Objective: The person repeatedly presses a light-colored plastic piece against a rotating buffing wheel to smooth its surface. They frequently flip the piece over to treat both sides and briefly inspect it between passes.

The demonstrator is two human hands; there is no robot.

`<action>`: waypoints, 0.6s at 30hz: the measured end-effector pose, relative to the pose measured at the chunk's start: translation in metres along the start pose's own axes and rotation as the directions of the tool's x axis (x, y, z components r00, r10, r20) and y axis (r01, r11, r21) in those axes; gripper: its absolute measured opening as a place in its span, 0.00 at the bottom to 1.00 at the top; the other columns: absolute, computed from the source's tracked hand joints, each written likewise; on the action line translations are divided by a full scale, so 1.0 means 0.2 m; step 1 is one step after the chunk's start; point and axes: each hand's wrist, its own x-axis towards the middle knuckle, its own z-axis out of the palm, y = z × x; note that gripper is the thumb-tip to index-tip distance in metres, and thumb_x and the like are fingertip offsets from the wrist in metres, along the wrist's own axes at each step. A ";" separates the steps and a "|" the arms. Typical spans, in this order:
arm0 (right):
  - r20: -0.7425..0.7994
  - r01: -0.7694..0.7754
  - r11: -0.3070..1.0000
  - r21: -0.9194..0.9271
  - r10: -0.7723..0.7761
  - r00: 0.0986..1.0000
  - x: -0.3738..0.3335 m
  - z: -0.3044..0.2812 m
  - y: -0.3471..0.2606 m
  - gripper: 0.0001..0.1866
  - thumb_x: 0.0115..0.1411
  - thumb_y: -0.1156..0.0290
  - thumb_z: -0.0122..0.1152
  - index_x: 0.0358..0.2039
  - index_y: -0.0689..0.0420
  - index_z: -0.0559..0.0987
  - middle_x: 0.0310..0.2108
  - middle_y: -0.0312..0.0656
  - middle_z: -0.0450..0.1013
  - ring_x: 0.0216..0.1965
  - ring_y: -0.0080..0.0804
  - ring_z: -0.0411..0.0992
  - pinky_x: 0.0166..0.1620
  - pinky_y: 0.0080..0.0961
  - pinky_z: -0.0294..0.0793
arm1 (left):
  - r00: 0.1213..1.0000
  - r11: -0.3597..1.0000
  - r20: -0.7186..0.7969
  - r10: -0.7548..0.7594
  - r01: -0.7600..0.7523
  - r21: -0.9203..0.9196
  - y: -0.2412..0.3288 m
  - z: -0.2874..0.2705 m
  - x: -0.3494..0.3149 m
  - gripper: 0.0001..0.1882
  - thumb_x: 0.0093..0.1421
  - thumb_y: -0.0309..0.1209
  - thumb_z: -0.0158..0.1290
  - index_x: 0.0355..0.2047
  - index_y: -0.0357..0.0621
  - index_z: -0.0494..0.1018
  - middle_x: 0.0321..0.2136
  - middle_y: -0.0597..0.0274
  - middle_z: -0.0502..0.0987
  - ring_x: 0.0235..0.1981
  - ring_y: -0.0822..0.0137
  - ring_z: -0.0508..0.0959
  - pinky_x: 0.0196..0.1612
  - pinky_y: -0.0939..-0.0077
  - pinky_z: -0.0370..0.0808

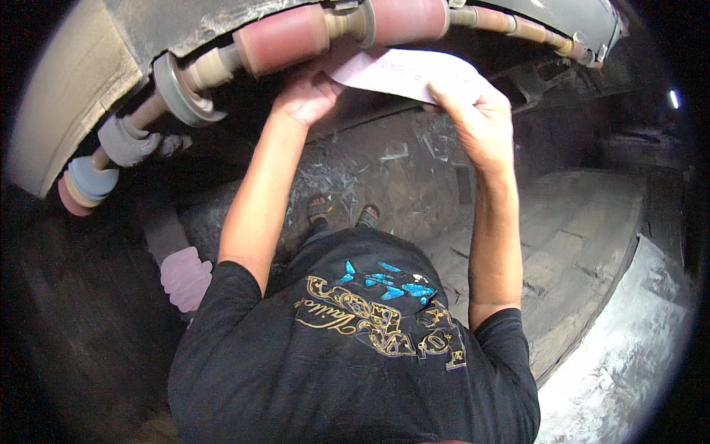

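A pale pinkish-white insole-like piece [403, 72], flat with a curved edge, is held up between my hands under the row of rollers. Its far edge meets the underside of a red sanding roller [407, 21], though I cannot tell whether they touch. My left hand [310, 98] is closed at the piece's left end, its fingertips partly hidden in shadow and blur. At the right end, my right hand [477, 115] pinches the piece with the thumb along its near edge and the fingers around it.
More rollers and wheels line the curved shaft, including another red roller [282, 41] and a grey metal wheel [181, 92]. A stack of pink pieces [186, 278] lies at the left. Scraps [333, 181] litter the floor by my feet; a wooden board surface [555, 251] is at right.
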 end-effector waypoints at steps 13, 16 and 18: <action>0.720 -0.644 0.765 0.028 0.432 0.544 -0.66 0.03 0.51 0.16 0.63 0.61 0.64 0.38 0.63 0.83 0.32 0.41 0.80 0.33 0.29 0.78 0.40 0.29 0.79 | 0.979 0.969 -0.045 -0.201 0.192 -0.156 -0.22 -0.03 -0.63 0.43 0.63 0.63 0.45 0.66 0.40 0.60 0.57 0.43 0.72 0.55 0.49 0.76 0.59 0.47 0.72; 0.771 -0.645 0.762 -0.056 0.444 0.457 -0.65 0.15 0.54 0.17 0.64 0.59 0.62 0.37 0.63 0.82 0.29 0.41 0.79 0.30 0.29 0.77 0.38 0.28 0.78 | 0.973 0.953 -0.019 -0.231 0.222 -0.204 -0.25 -0.01 -0.72 0.54 0.57 0.75 0.36 0.67 0.41 0.58 0.56 0.37 0.72 0.50 0.44 0.78 0.55 0.46 0.76; 0.792 -0.655 0.751 -0.082 0.448 0.415 -0.65 0.18 0.56 0.17 0.64 0.58 0.62 0.36 0.62 0.82 0.29 0.42 0.79 0.30 0.29 0.77 0.37 0.27 0.78 | 0.980 0.965 -0.026 -0.199 0.191 -0.181 -0.27 0.00 -0.79 0.54 0.57 0.75 0.36 0.67 0.41 0.58 0.56 0.37 0.72 0.50 0.44 0.78 0.55 0.46 0.76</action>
